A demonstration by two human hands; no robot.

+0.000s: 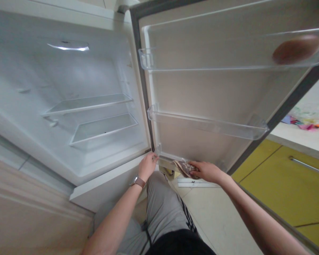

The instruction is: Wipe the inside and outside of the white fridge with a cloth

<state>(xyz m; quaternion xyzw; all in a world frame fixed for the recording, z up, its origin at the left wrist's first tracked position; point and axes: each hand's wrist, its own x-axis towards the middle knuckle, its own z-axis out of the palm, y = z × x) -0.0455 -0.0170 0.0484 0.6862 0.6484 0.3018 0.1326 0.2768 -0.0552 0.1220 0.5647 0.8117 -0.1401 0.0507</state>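
Observation:
A fridge stands open in front of me, its white inside (pixel 69 92) bare with two glass shelves (pixel 103 127). The open door (pixel 202 92) carries clear plastic bins. My left hand (pixel 147 165), with a watch on its wrist, rests with curled fingers on the corner of the lowest door bin (pixel 164 163). My right hand (pixel 206 171) is closed on a patterned brown and white cloth (pixel 184 167) pressed against that same bin's bottom edge.
A brown egg-shaped thing (pixel 297 49) lies in the top door bin. A middle door bin (pixel 207 125) is bare. Yellow cabinet fronts (pixel 284 180) and a counter with colourful bits (pixel 305 122) lie to the right. My grey-trousered leg (pixel 162 209) is below.

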